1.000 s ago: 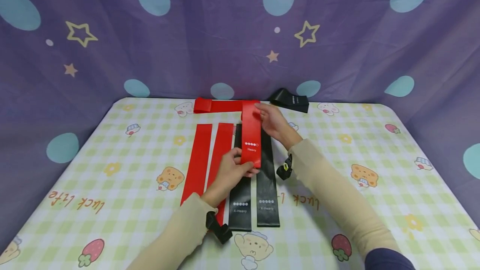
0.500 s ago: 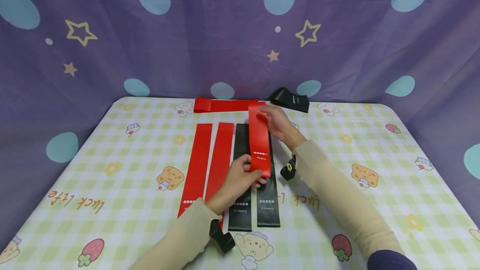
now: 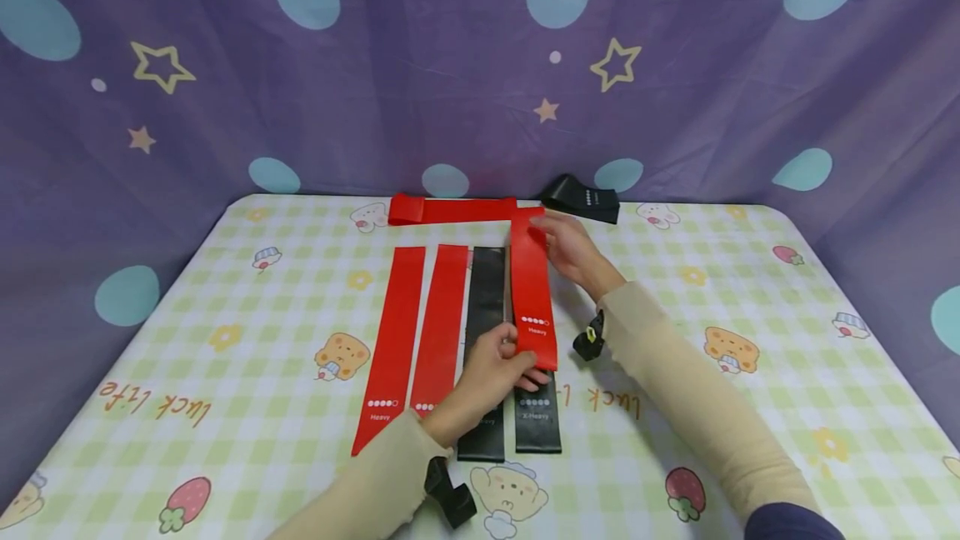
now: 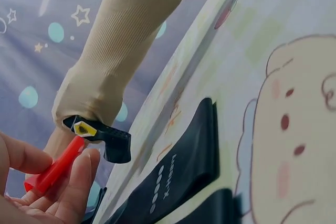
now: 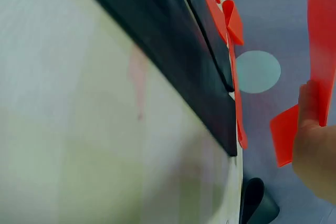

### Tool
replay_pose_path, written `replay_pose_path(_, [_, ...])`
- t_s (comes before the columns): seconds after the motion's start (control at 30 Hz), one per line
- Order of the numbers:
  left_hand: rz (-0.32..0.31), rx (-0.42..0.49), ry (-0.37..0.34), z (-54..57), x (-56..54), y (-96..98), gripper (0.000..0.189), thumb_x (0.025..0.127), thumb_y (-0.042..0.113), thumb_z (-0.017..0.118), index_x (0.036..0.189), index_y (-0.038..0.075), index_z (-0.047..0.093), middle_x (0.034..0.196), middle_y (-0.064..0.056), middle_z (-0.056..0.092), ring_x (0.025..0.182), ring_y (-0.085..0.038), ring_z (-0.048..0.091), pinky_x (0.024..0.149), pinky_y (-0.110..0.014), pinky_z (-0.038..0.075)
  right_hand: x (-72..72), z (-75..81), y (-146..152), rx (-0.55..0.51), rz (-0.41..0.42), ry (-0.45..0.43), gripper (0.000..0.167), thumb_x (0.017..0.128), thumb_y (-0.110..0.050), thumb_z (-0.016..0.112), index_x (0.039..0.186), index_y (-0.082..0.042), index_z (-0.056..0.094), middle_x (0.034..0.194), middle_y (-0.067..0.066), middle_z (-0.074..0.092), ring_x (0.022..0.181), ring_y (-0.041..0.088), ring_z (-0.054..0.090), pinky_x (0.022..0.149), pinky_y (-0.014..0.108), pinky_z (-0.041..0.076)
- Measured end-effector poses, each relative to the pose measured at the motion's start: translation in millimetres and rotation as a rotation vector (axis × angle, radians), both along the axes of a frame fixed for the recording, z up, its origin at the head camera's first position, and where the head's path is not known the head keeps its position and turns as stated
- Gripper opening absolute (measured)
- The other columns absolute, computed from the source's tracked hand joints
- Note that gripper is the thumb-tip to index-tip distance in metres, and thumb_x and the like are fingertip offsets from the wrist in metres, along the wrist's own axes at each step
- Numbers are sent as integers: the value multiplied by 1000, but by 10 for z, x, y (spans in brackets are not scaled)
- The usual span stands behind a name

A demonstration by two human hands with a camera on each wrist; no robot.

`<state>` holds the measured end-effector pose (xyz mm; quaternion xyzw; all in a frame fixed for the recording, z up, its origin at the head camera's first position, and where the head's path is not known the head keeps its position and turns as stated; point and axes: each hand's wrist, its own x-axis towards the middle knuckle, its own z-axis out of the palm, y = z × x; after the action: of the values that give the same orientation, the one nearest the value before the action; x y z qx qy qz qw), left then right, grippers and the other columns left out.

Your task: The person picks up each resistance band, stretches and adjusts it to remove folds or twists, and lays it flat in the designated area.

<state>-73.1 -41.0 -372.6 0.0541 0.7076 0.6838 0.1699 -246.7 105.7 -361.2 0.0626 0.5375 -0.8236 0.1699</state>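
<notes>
A red resistance band [image 3: 531,282] marked "Heavy" is stretched flat between both hands, over the right-hand black band [image 3: 537,432] marked "X-Heavy". My left hand [image 3: 495,369] pinches its near end; the left wrist view shows that red end [image 4: 58,169] between thumb and fingers. At the far end, my right hand [image 3: 572,248] grips the band's edge, and a red flap sticks out beside the fingers in the right wrist view. Left of it lie another black band [image 3: 486,290] and two red bands, the outer red band [image 3: 393,323] and the inner red band [image 3: 442,307], side by side.
Along the table's far edge lies a crosswise red band [image 3: 465,211] with a folded left end. A looped black band [image 3: 585,200] sits at the back right. The checked tablecloth [image 3: 645,440] covers the table, and a purple curtain [image 3: 450,90] hangs behind it.
Both hands have carried the red band rightward and toward the person, from between the two black bands to over the right one. The bands on the table stay where they were.
</notes>
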Motion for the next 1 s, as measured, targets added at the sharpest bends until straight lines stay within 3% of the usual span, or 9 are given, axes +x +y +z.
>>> replay_pose_path(0.13, [-14, -4, -10, 2, 31, 33, 8, 90, 1, 51, 96, -2, 46, 93, -25, 70, 76, -32, 72, 67, -30, 59, -1, -34, 69, 21, 0, 26, 41, 97, -5, 44, 136, 1, 35, 84, -6, 58, 77, 7, 56, 72, 16, 48])
replay_pose_path(0.27, [-31, 11, -10, 3, 65, 67, 8, 91, 1, 52, 96, -2, 47, 92, -25, 70, 77, -35, 71, 67, -31, 59, -6, -59, 123, 46, 9, 44, 46, 97, -4, 43, 141, 2, 32, 84, -6, 58, 77, 6, 55, 72, 16, 48])
replay_pose_path(0.53, [-69, 41, -13, 8, 152, 133, 8, 91, 1, 52, 96, -3, 48, 90, -26, 70, 75, -36, 71, 66, -32, 59, 1, -103, 209, 142, 10, 56, 47, 97, -1, 42, 144, 3, 35, 100, -3, 54, 87, 10, 53, 74, 16, 49])
replay_pose_path(0.67, [-84, 69, -53, 4, 201, 155, 11, 93, 4, 50, 99, -4, 49, 92, -27, 70, 77, -36, 71, 68, -32, 59, 11, -126, 239, 198, -1, 53, 47, 96, 0, 42, 142, 5, 36, 101, -2, 54, 85, 9, 54, 74, 14, 50])
replay_pose_path(0.83, [-96, 110, -106, -22, 239, 185, 6, 94, 6, 46, 89, 2, 46, 93, -29, 69, 80, -38, 70, 67, -32, 59, 16, -178, 294, 288, -7, 45, 45, 95, 0, 44, 139, 8, 37, 94, -4, 55, 80, 8, 55, 73, 14, 48])
replay_pose_path(1.0, [-105, 124, -151, -67, 296, 240, 16, 93, 4, 47, 80, 10, 40, 91, -32, 68, 79, -41, 70, 62, -33, 59, 27, -195, 374, 378, -2, 17, 44, 95, -3, 46, 137, 7, 40, 93, -4, 54, 79, 8, 53, 71, 13, 48])
